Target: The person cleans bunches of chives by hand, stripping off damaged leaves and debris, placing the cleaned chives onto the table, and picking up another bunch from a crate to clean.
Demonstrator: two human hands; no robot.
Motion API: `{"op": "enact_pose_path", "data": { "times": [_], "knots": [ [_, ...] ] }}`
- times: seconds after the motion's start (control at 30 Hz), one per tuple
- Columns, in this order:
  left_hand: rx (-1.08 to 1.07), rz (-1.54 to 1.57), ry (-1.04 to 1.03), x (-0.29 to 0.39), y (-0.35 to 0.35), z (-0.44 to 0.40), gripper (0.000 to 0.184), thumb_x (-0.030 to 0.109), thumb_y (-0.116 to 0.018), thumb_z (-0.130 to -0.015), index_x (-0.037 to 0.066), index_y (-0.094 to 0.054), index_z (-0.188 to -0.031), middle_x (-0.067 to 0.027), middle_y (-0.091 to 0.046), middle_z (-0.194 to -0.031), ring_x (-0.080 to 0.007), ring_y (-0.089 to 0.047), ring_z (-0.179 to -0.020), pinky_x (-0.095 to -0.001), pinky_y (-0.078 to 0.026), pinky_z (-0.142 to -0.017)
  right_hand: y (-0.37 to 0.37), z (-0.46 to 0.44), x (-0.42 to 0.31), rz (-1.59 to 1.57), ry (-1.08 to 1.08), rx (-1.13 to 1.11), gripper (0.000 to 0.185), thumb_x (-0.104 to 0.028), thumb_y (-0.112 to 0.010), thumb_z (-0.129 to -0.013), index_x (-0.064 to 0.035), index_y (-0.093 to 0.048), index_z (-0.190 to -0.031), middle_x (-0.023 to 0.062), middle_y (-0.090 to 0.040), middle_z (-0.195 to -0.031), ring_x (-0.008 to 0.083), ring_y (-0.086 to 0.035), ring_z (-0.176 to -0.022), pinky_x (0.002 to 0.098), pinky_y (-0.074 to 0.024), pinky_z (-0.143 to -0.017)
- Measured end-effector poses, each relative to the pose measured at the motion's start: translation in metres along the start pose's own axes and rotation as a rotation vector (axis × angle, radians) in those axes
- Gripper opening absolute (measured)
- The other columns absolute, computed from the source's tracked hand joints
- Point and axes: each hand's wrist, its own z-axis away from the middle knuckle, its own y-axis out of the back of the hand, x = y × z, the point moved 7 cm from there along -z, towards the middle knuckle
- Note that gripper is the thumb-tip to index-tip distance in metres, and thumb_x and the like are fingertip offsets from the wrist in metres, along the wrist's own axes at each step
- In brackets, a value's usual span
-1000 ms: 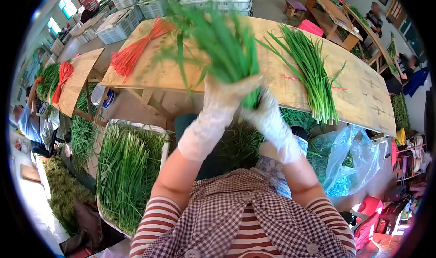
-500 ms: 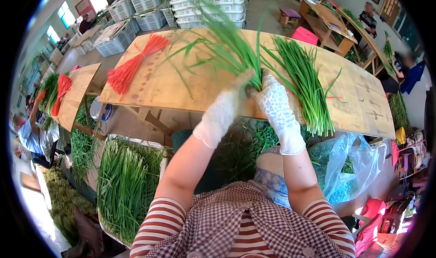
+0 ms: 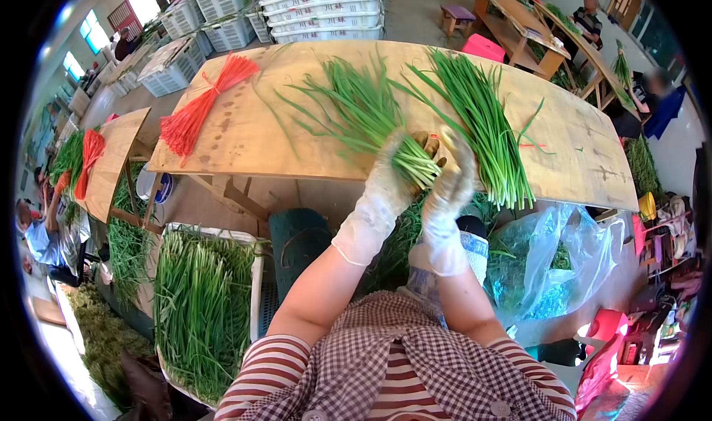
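My left hand (image 3: pixel 391 170), in a white glove, is wrapped round a loose bunch of garlic chives (image 3: pixel 356 108). The pale cut ends of the stalks stick out toward me, while the leaf tips fan out to the far left over the tabletop. Beside those ends is my right hand (image 3: pixel 452 176), also gloved, its fingers apart and the palm turned toward the stalks. Whether it touches them I cannot tell. A larger pile of chives (image 3: pixel 486 120) lies on the board just to the right.
Red ties (image 3: pixel 211 102) lie at the left of the wooden table (image 3: pixel 593 154). Below stands a crate of chives (image 3: pixel 204 310); a clear plastic bag (image 3: pixel 560 265) hangs at the right. Stacked white crates (image 3: pixel 322 9) stand behind. Several people sit at other tables.
The bunch has come down from a blurred upright swing to lie low and slanted left. My right hand has come off the stalks and opened beside their ends. The view has shifted slightly.
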Motion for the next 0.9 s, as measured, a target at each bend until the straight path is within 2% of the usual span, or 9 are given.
{"op": "enact_pose_path", "data": {
  "times": [0.13,0.23,0.33,0.43,0.57,0.73,0.83,0.87,0.9],
  "knots": [
    [-0.123,-0.11,-0.048,0.008,-0.002,0.002,0.034,0.018,-0.061,-0.089,0.0,-0.054,-0.118,-0.0116,-0.06,-0.115,-0.0239,-0.058,-0.104,-0.0377,-0.044,-0.099,-0.028,0.001,0.014,-0.282,-0.274,-0.044,0.034,-0.028,-0.048,-0.099,-0.0023,-0.062,-0.116,0.012,-0.062,-0.115,0.0269,-0.055,-0.111,0.0385,-0.0404,-0.099],
    [0.018,-0.235,-0.159,0.028,0.01,0.009,0.023,0.017,-0.052,-0.094,-0.001,-0.059,-0.105,-0.0139,-0.063,-0.105,-0.0254,-0.061,-0.098,-0.0376,-0.048,-0.094,-0.018,-0.003,-0.005,0.049,-0.194,-0.228,0.02,-0.021,-0.064,-0.089,-0.0085,-0.069,-0.103,0.009,-0.067,-0.101,0.0266,-0.063,-0.095,0.0352,-0.0505,-0.082],
    [0.149,-0.315,-0.161,0.03,0.01,0.022,0.026,0.014,-0.049,-0.093,-0.004,-0.057,-0.111,-0.0162,-0.062,-0.107,-0.0276,-0.061,-0.099,-0.038,-0.048,-0.094,-0.017,0.006,-0.003,0.375,-0.24,-0.411,0.015,-0.018,-0.07,-0.08,-0.0091,-0.071,-0.092,0.0116,-0.069,-0.089,0.0303,-0.066,-0.081,0.0367,-0.0529,-0.07],
    [0.226,-0.332,-0.153,0.028,0.011,0.031,0.031,0.012,-0.047,-0.093,-0.007,-0.055,-0.117,-0.0179,-0.061,-0.108,-0.0281,-0.061,-0.097,-0.0378,-0.049,-0.091,-0.014,0.014,0.008,0.313,-0.435,-0.608,0.016,-0.018,-0.07,-0.079,-0.0073,-0.071,-0.091,0.0134,-0.069,-0.091,0.0302,-0.066,-0.082,0.0371,-0.0526,-0.072],
    [0.354,-0.423,-0.153,0.034,0.026,0.04,0.031,0.009,-0.047,-0.092,-0.008,-0.056,-0.117,-0.0188,-0.061,-0.108,-0.0284,-0.061,-0.095,-0.0373,-0.051,-0.088,-0.005,-0.001,0.002,0.42,-0.454,-0.594,0.02,-0.023,-0.067,-0.081,-0.0062,-0.072,-0.091,0.0142,-0.069,-0.09,0.0311,-0.066,-0.082,0.0376,-0.0527,-0.071],
    [0.255,-0.371,-0.134,0.029,0.038,0.032,0.019,0.007,-0.052,-0.091,-0.004,-0.058,-0.106,-0.016,-0.062,-0.103,-0.0277,-0.062,-0.092,-0.037,-0.051,-0.086,-0.027,0.017,-0.002,0.637,-0.208,-0.713,0.017,-0.021,-0.063,-0.082,-0.0051,-0.069,-0.082,0.016,-0.066,-0.077,0.0354,-0.065,-0.068,0.044,-0.0522,-0.063],
    [0.246,-0.339,-0.17,0.031,0.03,0.035,0.018,0.009,-0.054,-0.091,-0.002,-0.058,-0.105,-0.0141,-0.063,-0.101,-0.0272,-0.063,-0.091,-0.0368,-0.051,-0.085,-0.024,0.018,-0.005,0.711,-0.26,-0.787,0.015,-0.015,-0.068,-0.08,-0.0048,-0.071,-0.091,0.0177,-0.066,-0.077,0.034,-0.064,-0.07,0.041,-0.0516,-0.062],
    [0.248,-0.333,-0.188,0.032,0.024,0.039,0.019,0.01,-0.054,-0.091,-0.002,-0.058,-0.106,-0.0135,-0.063,-0.101,-0.0271,-0.063,-0.091,-0.0367,-0.051,-0.085,-0.022,0.016,-0.015,0.668,-0.202,-0.808,0.015,-0.014,-0.068,-0.082,-0.0028,-0.07,-0.091,0.0171,-0.067,-0.081,0.0311,-0.067,-0.074,0.0376,-0.0531,-0.066],
    [0.177,-0.293,-0.138,0.032,0.026,0.036,0.019,0.008,-0.055,-0.09,-0.001,-0.058,-0.107,-0.0127,-0.064,-0.1,-0.0266,-0.062,-0.093,-0.0365,-0.051,-0.086,-0.016,0.011,-0.023,0.541,-0.197,-0.68,0.013,-0.013,-0.066,-0.083,-0.0034,-0.069,-0.092,0.0161,-0.068,-0.081,0.0306,-0.067,-0.074,0.0371,-0.0536,-0.068]
  ]
}}
